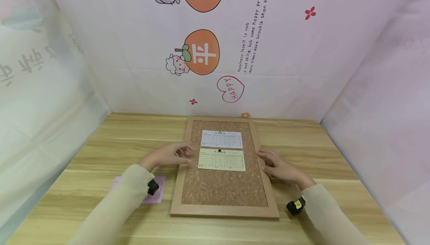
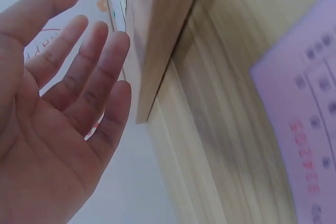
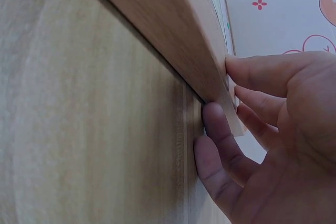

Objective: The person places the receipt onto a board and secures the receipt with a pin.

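A wood-framed cork board point(image 1: 225, 192) lies on the table. Pinned to it are a white printed slip point(image 1: 221, 140), with a green pin at its top, and a yellow printed slip point(image 1: 221, 161) with a black pin point(image 1: 220, 150). My left hand point(image 1: 173, 153) is over the board's left frame; the left wrist view shows its palm point(image 2: 58, 108), fingers loosely bent around nothing. My right hand point(image 1: 280, 166) touches the right frame edge, thumb at the top edge and fingertips point(image 3: 210, 114) against its side, low by the tabletop in the right wrist view.
A pink printed slip point(image 1: 156, 194) lies on the wooden table point(image 1: 100, 144) left of the board, partly under my left forearm. White printed cloth point(image 1: 285, 50) hangs behind the table, with more cloth on both sides.
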The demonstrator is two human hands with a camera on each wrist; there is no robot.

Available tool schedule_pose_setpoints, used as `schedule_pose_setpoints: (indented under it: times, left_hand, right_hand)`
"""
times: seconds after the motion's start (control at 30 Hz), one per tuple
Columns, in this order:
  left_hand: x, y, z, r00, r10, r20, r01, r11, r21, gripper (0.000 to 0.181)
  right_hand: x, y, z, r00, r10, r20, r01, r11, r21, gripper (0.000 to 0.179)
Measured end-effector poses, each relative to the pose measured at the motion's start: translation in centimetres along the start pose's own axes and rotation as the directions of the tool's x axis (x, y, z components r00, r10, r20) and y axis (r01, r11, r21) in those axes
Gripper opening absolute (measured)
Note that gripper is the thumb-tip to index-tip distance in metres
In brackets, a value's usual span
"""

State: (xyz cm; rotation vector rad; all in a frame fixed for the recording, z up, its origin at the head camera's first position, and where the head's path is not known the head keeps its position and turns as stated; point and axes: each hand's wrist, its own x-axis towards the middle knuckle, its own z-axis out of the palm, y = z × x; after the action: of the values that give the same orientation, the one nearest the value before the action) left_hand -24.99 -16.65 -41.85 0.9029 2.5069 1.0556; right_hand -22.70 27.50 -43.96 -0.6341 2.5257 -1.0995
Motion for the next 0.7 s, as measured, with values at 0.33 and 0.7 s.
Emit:
schedule_pose_setpoints:
  times: [0.33, 0.7]
  left_hand:
    - [-2.1, -1.1, -0.9, 1.000, -0.006, -0.014, 0.006, 1.000, 0.001, 0.044]
    - [-4.3, -2.3, -1.5, 0.998, -0.058, -0.035, 0.059, 0.998, 0.015, 0.046]
  right_hand:
    - [0.0, 0.2, 0.0, 1.000, -0.009, 0.001, 0.009, 1.000, -0.023, 0.058]
    - [0.1, 0.1, 0.0, 1.000, -0.010, 0.006, 0.010, 1.000, -0.009, 0.058]
